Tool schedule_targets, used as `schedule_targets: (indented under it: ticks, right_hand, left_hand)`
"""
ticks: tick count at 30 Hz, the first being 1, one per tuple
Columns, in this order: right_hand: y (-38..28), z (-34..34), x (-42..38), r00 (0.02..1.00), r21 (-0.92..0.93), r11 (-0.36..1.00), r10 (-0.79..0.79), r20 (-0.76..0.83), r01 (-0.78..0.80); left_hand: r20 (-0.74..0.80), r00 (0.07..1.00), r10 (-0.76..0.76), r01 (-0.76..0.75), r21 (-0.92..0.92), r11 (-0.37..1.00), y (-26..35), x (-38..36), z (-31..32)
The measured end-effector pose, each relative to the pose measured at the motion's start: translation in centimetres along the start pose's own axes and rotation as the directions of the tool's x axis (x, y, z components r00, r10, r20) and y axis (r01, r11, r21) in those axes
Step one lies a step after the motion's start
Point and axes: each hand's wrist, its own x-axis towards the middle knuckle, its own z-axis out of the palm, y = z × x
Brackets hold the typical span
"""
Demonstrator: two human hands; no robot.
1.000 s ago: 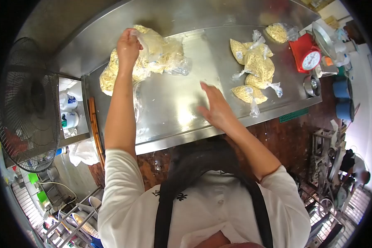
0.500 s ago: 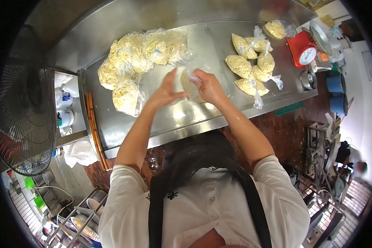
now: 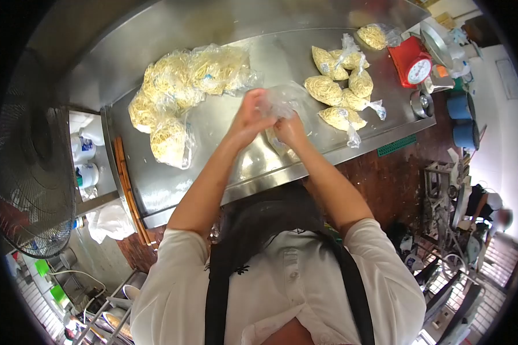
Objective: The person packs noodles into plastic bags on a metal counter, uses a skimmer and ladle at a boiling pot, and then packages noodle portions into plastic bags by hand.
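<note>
A clear plastic bag point(image 3: 283, 99) is between my two hands over the steel table. My right hand point(image 3: 290, 130) is closed round its gathered neck, and the bag's lower part, with something pale in it, shows below, partly hidden by that hand. My left hand point(image 3: 250, 119) is at the left side of the loose plastic top, fingers curled against it and a little blurred. Left of my hands lie several large bags of yellow noodles point(image 3: 171, 141), bunched together. On the right is a group of smaller knotted bags of noodles point(image 3: 323, 90).
A red dial scale point(image 3: 410, 62) stands at the table's right end, with a metal bowl point(image 3: 422, 104) in front of it. One more noodle bag point(image 3: 372, 37) lies near the back wall. Wooden sticks point(image 3: 128, 187) lean along the left edge, beside a large fan point(image 3: 34, 167).
My left hand has moved right, from open beside the bag to the plastic top. The right hand has turned and lowered slightly, and the plastic top now spreads above it. The view has shifted a little.
</note>
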Motion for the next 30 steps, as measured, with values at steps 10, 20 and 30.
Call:
schedule_targets:
  ticks: [10,20,30]
  right_hand:
    - [-3.3,-7.6,-2.7,0.950,0.026,0.951,-0.309,0.049,0.308]
    - [2.0,-2.4,1.2,0.903,-0.399,0.858,-0.406,-0.143,0.323]
    - [-4.7,-7.8,-3.2,0.863,-0.225,0.834,-0.479,0.160,0.504]
  left_hand:
    - [-0.164,0.937,-0.309,0.266,-0.241,0.933,-0.8,2.2,3.6]
    - [-0.446,0.885,-0.135,0.113,-0.076,0.991,0.7,3.9,7.1]
    - [0.069,0.993,0.093,-0.113,0.401,0.909,-0.9,-3.1,2.5]
